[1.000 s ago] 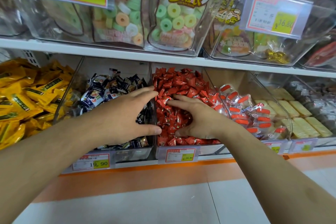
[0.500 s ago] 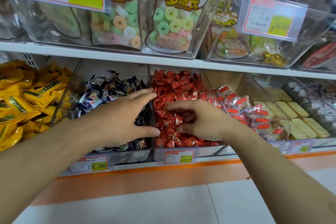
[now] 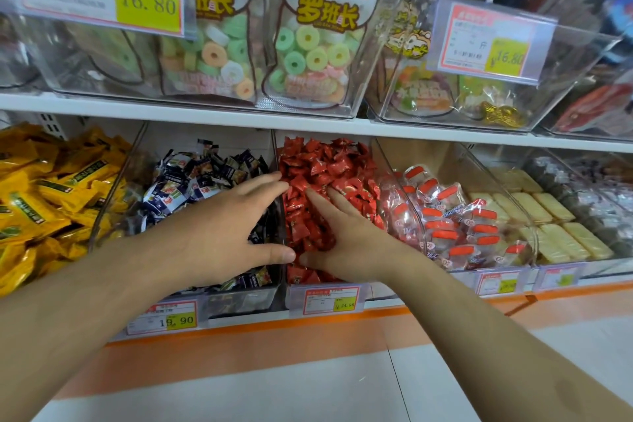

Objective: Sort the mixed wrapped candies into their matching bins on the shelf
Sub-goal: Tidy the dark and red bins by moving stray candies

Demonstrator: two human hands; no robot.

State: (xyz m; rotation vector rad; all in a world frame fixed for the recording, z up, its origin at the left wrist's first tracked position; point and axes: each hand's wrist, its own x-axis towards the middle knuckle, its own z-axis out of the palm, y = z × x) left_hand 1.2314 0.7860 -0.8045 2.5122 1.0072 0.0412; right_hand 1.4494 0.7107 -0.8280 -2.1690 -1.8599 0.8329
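A clear bin of red wrapped candies (image 3: 322,164) sits in the middle of the lower shelf. To its left is a bin of dark blue and white wrapped candies (image 3: 191,175). My left hand (image 3: 219,233) lies flat over the dark candy bin, fingers spread, thumb and fingertips reaching the divider. My right hand (image 3: 346,236) rests palm down on the red candies with its fingers stretched out and apart. Neither hand visibly holds a candy.
Yellow wrapped bars (image 3: 44,195) fill the far left bin. Right of the red candies are red-and-white packets (image 3: 445,216) and pale yellow bars (image 3: 548,216). The upper shelf (image 3: 239,113) holds bins with bags of ring candies (image 3: 318,55). Price tags (image 3: 329,298) hang on the bin fronts.
My right hand has uncurled from a cupped grip into flat, spread fingers on the red candies. My left hand has stayed over the dark candy bin.
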